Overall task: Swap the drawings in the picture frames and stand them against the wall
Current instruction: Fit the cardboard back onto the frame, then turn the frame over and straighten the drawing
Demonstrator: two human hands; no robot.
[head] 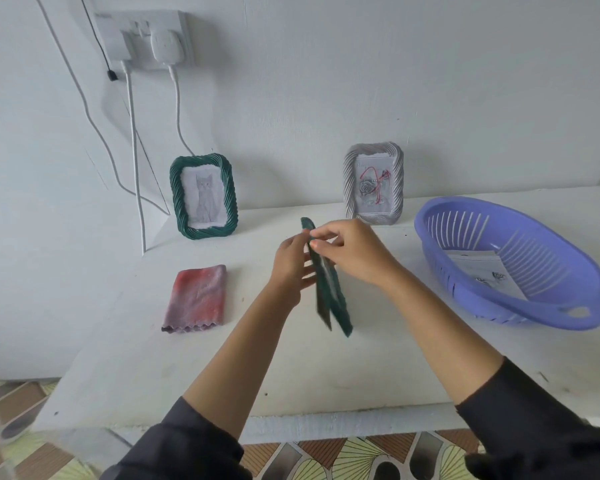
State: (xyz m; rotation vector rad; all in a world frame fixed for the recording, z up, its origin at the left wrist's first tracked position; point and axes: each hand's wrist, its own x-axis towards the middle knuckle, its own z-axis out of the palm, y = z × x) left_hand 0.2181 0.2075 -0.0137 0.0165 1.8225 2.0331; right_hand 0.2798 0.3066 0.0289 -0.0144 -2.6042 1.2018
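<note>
Black sleeves point(194, 441) pushed up the forearms, a person holds a dark green woven picture frame point(338, 299) edge-on over the middle of the white tabletop point(326, 375). A grey backing panel point(323, 306) stands slightly apart from the frame on its left side. The left hand point(291, 261) holds the frame from the left, fingers lightly bent against it. The right hand point(355, 254) pinches the top edge between thumb and forefinger, its other fingers loosely curled. Whether the blurred lower end touches the surface cannot be told.

Towards the left edge lies a folded red-and-grey cloth point(196, 299). Along the right edge sits an oval lilac plastic slotted basket point(520, 310), with a printed paper sheet point(478, 271) lying inside it.

At the back edge, two frames lean upright against the white wall point(326, 98), well apart. A second green woven frame point(205, 233) with a cat drawing point(205, 199) is to the left. A pale grey woven frame point(397, 181) with a rose drawing point(373, 185) is to the right.

Above the left one, a white wall socket point(142, 32) carries plugs whose white cables point(136, 168) hang down past the back-left corner.
</note>
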